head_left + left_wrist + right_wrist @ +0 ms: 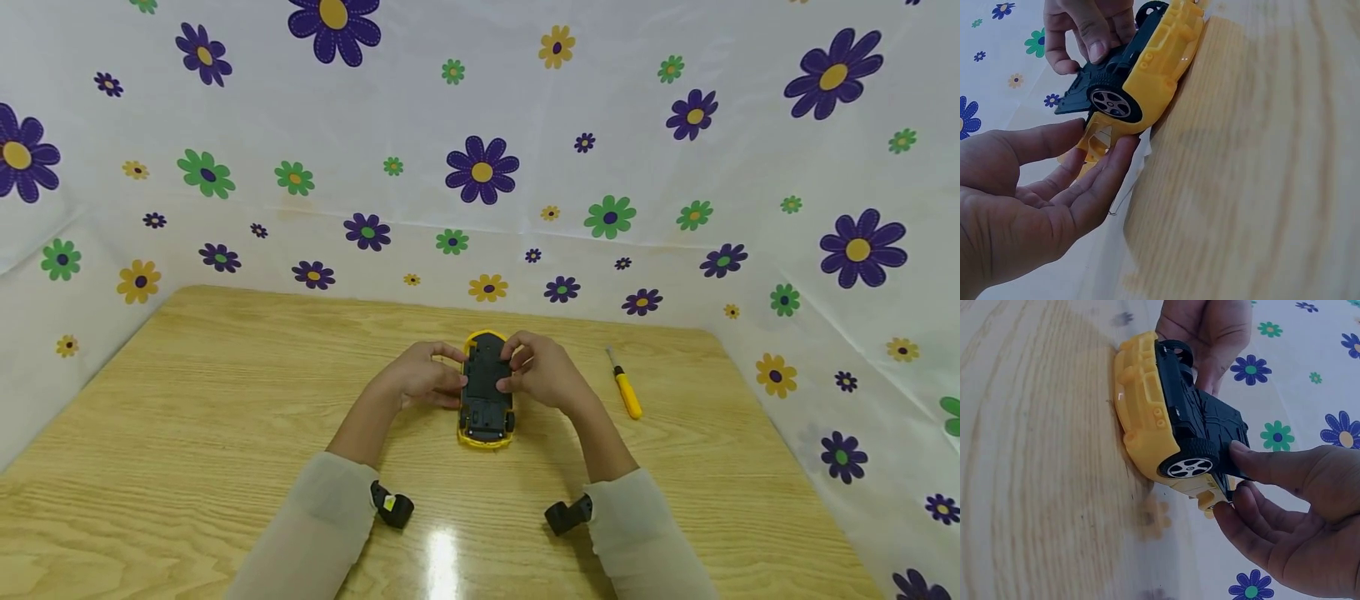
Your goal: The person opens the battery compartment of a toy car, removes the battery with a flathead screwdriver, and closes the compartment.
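A yellow toy car lies upside down on the table, its black chassis facing up. In the right wrist view, a wheel with a silver hub shows at the near end, and the chassis stands partly raised from the yellow body farther along. My left hand grips the body at the car's left side, thumb above and fingers below in the left wrist view. From the right, my right hand holds the chassis edge, its thumb on the black surface.
A screwdriver with a yellow handle lies to the right of the car on the wooden table. White cloth with printed flowers hangs behind the table and along both sides.
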### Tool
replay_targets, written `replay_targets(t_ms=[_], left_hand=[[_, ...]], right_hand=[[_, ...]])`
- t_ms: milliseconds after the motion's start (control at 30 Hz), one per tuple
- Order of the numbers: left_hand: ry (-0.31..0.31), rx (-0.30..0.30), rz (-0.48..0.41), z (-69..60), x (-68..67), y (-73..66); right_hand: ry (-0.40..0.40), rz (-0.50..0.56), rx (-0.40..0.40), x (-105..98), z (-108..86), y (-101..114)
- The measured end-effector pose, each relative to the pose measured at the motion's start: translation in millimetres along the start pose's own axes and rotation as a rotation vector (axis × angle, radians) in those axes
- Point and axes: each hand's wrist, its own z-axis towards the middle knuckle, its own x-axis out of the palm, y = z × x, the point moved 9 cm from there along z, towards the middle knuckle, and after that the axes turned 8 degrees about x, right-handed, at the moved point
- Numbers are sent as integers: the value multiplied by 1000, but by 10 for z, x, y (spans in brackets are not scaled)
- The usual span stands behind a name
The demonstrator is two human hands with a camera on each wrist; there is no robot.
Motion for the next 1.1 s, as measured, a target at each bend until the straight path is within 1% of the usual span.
replay_targets(t_ms=[100, 333, 500, 833, 1000, 1100], left_hand=[[-6, -3, -4, 5, 0, 2], [-7, 3, -14, 1, 4, -4], [-11, 1, -19, -7, 13, -15], [-15, 8, 1, -34, -9, -30], [-14, 14, 2, -30, -8, -36], [-12, 12, -4, -27, 1, -29]], right_hand=[[13, 38, -18, -10, 3, -2], [80, 123, -53, 2, -22, 38], [104, 177, -103, -39, -22, 43], [86, 235, -142, -161, -4, 31], [65, 272, -161, -230, 13, 8], [46, 285, -159, -269, 20, -16]])
